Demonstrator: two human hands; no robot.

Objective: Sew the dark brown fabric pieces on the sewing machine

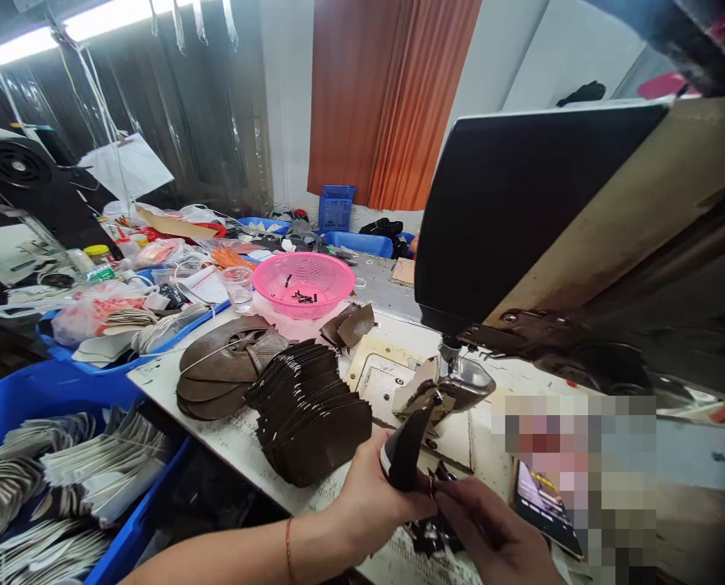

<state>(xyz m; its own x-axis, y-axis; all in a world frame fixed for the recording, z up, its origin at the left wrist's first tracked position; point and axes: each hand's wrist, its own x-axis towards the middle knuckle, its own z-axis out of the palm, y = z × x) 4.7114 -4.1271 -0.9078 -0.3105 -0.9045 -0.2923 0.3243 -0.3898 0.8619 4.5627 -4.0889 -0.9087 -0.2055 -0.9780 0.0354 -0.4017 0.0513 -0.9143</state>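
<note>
My left hand (378, 496) is closed around a curved dark brown leather-like piece (410, 443), which stands up from the fist with a pale edge toward the wrist. Close against it, my right hand (490, 520) has its fingers pinched together at the lower side of that piece; what they hold is too small to make out. Under both hands lie small shiny dark bits (427, 536). Just beyond is the foot area of a sewing machine (460, 378). To the left, a fanned stack of dark brown pieces (319, 414) rests on the white table (210, 443).
Rounded brown pieces (207, 382) lie left of the stack. A pink basket (301, 272) holding small dark bits stands behind, beside a clear cup (239, 288). Blue bins (149, 508) with pale cut pieces flank the table's left edge. A phone (545, 504) lies at the right.
</note>
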